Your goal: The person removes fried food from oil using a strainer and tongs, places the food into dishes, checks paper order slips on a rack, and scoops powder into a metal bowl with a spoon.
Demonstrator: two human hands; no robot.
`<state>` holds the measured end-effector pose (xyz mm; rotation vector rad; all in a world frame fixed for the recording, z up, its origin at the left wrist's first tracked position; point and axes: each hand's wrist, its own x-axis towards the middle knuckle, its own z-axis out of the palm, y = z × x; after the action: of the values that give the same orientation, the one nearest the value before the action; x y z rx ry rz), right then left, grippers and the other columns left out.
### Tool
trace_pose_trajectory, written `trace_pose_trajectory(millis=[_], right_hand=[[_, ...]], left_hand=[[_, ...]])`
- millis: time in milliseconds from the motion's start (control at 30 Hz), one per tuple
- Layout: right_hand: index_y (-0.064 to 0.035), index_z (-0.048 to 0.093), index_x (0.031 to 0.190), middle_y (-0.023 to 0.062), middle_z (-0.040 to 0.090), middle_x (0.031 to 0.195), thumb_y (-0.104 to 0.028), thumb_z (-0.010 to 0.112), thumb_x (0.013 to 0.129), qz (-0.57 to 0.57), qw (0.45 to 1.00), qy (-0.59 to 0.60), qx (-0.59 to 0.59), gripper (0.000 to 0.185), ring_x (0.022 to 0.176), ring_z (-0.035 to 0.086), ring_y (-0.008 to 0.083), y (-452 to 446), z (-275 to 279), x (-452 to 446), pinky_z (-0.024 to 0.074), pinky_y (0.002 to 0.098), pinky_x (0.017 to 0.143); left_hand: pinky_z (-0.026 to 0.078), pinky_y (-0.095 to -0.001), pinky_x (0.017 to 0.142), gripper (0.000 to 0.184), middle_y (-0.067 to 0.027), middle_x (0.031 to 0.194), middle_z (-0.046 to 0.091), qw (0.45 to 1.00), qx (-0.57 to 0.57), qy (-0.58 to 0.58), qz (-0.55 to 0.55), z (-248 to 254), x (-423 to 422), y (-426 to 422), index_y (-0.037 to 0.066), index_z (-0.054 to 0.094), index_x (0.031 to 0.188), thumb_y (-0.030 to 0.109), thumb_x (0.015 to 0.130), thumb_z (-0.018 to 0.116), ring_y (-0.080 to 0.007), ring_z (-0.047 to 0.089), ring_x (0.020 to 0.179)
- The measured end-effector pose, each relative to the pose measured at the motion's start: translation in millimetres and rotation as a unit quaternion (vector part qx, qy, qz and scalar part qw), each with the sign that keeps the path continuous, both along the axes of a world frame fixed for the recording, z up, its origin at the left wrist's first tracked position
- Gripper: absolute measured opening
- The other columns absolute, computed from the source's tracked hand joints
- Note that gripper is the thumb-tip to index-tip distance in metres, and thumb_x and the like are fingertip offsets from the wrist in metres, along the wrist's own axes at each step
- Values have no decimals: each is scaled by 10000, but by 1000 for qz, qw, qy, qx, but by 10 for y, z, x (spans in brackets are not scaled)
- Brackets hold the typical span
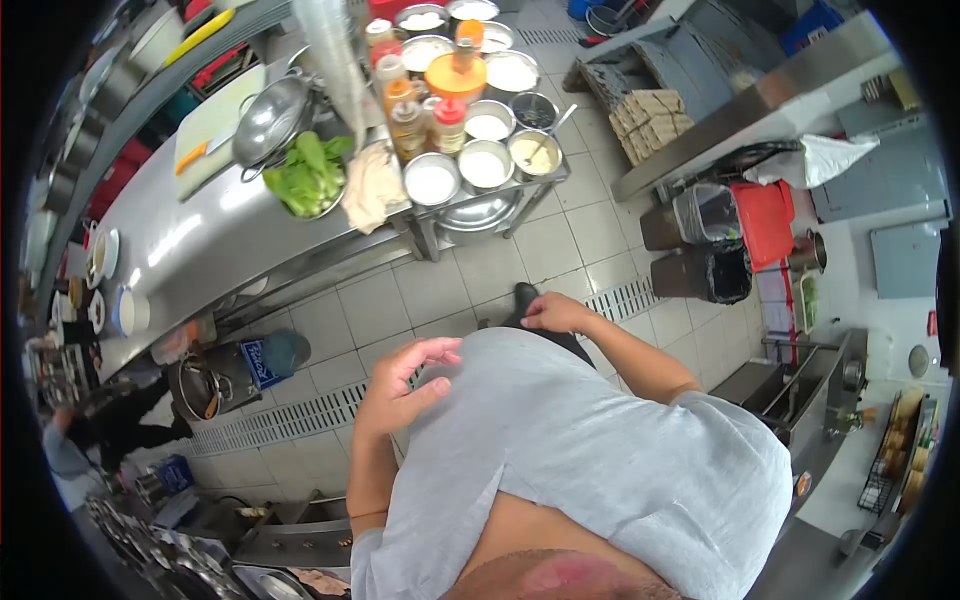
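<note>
My left hand [408,388] is raised beside the belly of a grey shirt [560,400], thumb and fingers apart, holding nothing. In front of the body, my right hand [552,312] hangs above the dark shoe [524,296], its fingers curled in and nothing showing in them. Both hands are away from the steel counter [190,245]. On that counter are leafy greens [308,175] in a bowl, a metal strainer [272,120], an orange-handled knife [200,152] on a cutting board [205,180], and a beige cloth [372,185] at the corner.
A seasoning stand [545,180] carries sauce bottles [407,125] and several steel containers [432,180] of white contents. Bins [705,275] and a red lid [765,225] stand right; egg trays [648,125] sit beyond. A pot [198,388] is low left, near another person [75,460]. Drain grates [290,415] cross the tiles.
</note>
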<state>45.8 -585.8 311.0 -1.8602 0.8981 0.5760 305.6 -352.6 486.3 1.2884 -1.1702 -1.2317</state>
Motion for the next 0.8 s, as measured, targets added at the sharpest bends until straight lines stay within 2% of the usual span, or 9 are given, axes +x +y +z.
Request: trace_pose_trajectory(millis=[133,200,267,367,433,467,567,700,800], right_hand=[[-1,713,1102,200,721,1038,-396,712,854,-54,998,-32,13,466,985,682,330,-425,-55,-1002,522,373,877],[10,693,1138,193,718,1048,-385,707,859,-75,995,-68,-10,483,969,685,311,-860,-159,-1606,523,365,871],[14,682,1157,183,713,1084,-345,737,846,-192,980,-39,16,478,1011,678,253,-1404,-47,-2160,527,348,870],[27,676,1163,179,721,1041,-320,749,832,-247,964,2,-102,485,943,694,245,-2274,-233,-2974,540,348,834],[28,674,1166,172,725,1011,-307,754,825,-235,958,60,-156,485,906,699,248,-2795,22,-3190,546,354,816],[26,671,1164,128,724,970,-296,746,825,-251,954,26,-160,473,831,692,244,-3025,-13,-3294,546,364,771],[27,655,1191,112,718,956,-282,749,828,-266,959,-76,-55,486,816,676,208,-3704,422,-2977,542,338,760],[22,637,1227,116,708,984,-284,750,835,-165,969,-183,20,510,859,660,185,-4738,230,-2394,532,310,786],[3,593,1295,150,691,1096,-399,723,852,-97,988,-105,-62,612,938,672,250,-5509,-65,-1950,531,362,844]], left_hand=[[462,-343,957,461,-107,1131,682,995,16,22,-94,-78,-575,-878,26,595,1297,194,877,682,-196,629,1048],[460,-345,964,455,-107,1133,680,989,24,15,-142,-127,-925,-1475,24,589,1303,210,896,668,-198,626,1055],[460,-350,969,432,-99,1125,675,979,25,10,-203,-237,-1335,-2190,34,587,1304,210,916,656,-199,623,1061],[461,-356,970,407,-102,1125,659,965,31,26,-260,-477,-1999,-3213,42,588,1300,224,940,644,-210,616,1072],[453,-367,977,419,-118,1148,646,954,38,19,-295,-440,-2268,-3764,38,586,1296,252,941,648,-246,602,1099],[449,-372,982,422,-124,1157,644,952,31,11,-306,-420,-2366,-4004,38,586,1296,256,940,649,-258,598,1108],[431,-391,1004,430,-137,1197,634,957,-13,-23,-289,-305,-2526,-4548,40,586,1298,270,940,651,-294,577,1142],[384,-438,1064,448,-151,1308,595,969,-29,-64,-238,-346,-2482,-5099,35,583,1304,267,930,663,-325,524,1248],[345,-458,1100,477,-167,1384,537,978,-57,-42,-196,-605,-2318,-5582,43,549,1351,308,958,605,-342,465,1324]])
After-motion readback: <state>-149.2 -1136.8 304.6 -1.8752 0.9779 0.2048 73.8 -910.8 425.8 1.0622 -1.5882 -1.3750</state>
